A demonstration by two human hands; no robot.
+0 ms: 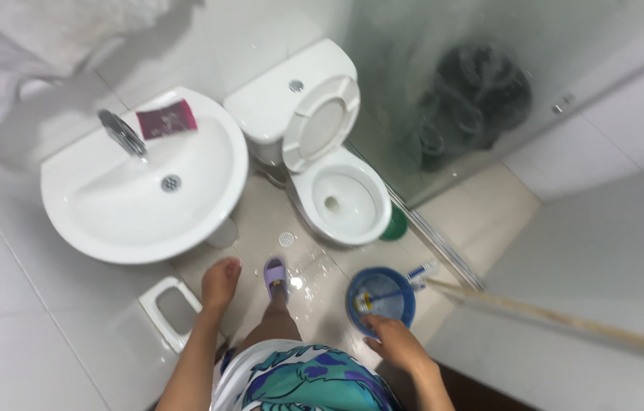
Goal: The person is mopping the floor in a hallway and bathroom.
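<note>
A: where's the bucket (381,298)?
B: on the floor (482,205) by the toilet (341,199), right hand (396,341) fingers gripping its rim. Left hand (220,281) hangs loose beside the sink (139,221) edge, tight squeeze.

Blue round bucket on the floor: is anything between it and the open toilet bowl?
Nothing visible does. The blue round bucket, gripped at its rim by the right hand, sits on wet tile with bare floor up to the white toilet bowl.

head camera looks steeply down from standing height onto the bathroom floor (314,297).
</note>
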